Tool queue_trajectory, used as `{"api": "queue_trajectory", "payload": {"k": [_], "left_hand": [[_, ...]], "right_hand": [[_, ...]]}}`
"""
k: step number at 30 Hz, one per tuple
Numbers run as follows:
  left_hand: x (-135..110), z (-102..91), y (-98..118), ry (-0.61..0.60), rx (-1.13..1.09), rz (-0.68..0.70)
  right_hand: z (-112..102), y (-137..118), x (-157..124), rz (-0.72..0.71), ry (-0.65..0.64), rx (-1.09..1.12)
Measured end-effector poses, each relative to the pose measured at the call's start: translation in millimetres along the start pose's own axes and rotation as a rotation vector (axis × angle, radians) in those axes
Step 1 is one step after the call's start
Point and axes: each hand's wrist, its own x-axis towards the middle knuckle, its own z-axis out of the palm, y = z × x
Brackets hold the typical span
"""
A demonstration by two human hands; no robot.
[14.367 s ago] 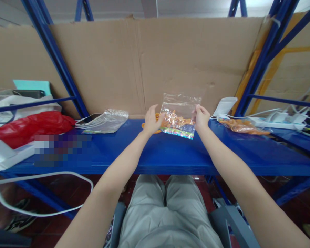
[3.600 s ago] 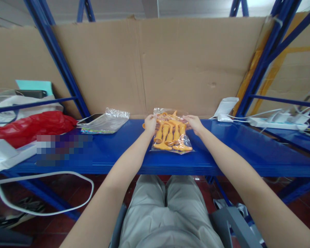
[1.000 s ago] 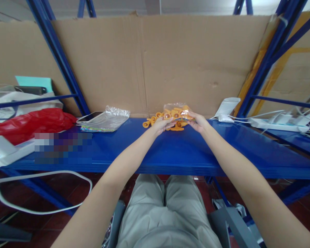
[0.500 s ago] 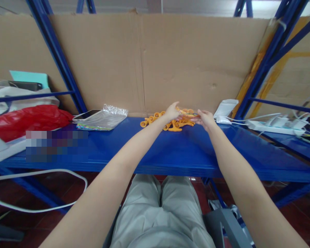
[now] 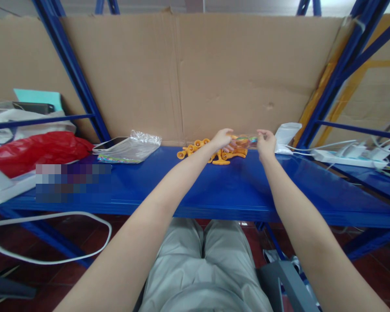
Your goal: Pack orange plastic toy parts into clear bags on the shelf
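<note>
A clear plastic bag (image 5: 243, 141) with a colourful printed strip is stretched between my two hands at the back of the blue shelf (image 5: 214, 190). My left hand (image 5: 221, 138) pinches its left end and my right hand (image 5: 266, 142) pinches its right end. Orange plastic pieces (image 5: 211, 152) lie loose in a heap on the shelf right below and to the left of the bag. Whether any pieces remain inside the bag is hard to make out.
A stack of clear bags (image 5: 130, 149) lies on a phone at the left. A red bag (image 5: 35, 151) and white items sit further left. A white pouch (image 5: 286, 134), a power strip (image 5: 341, 158) and cables lie right. Cardboard (image 5: 195, 73) backs the shelf.
The filled bag that lay flat on the shelf was tipped up at the back, and orange pieces now lie loose on the shelf. My hands have moved apart, stretching the bag.
</note>
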Motion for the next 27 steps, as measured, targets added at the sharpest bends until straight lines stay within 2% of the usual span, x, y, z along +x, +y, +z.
{"api": "queue_trajectory", "payload": {"k": [3,6,10,14,19,24,27], "left_hand": [[1,-5.4,3,0.086,-0.103,0.044],[8,-7.6,-1,0.144,-0.085,0.185],[25,-5.0,-12,0.060,0.010,0.454],[36,-0.4,-24,-0.056,0.065,0.628],[31,-4.4,-35,-0.176,0.172,0.562],[20,-18.1,-17,-0.002,0.219,0.586],[19,-21.6,-5,0.025,0.227,0.600]], "right_hand": [[3,0,1,-0.090,-0.056,-0.012],[8,-5,-1,-0.213,-0.085,0.000],[10,-16,-9,-0.299,-0.195,-0.048],[8,-21,-16,-0.352,-0.202,-0.078],[8,-26,-21,-0.261,-0.286,-0.110],[6,-50,-34,-0.197,-0.233,-0.041],[8,-62,-41,-0.184,-0.294,-0.024]]}}
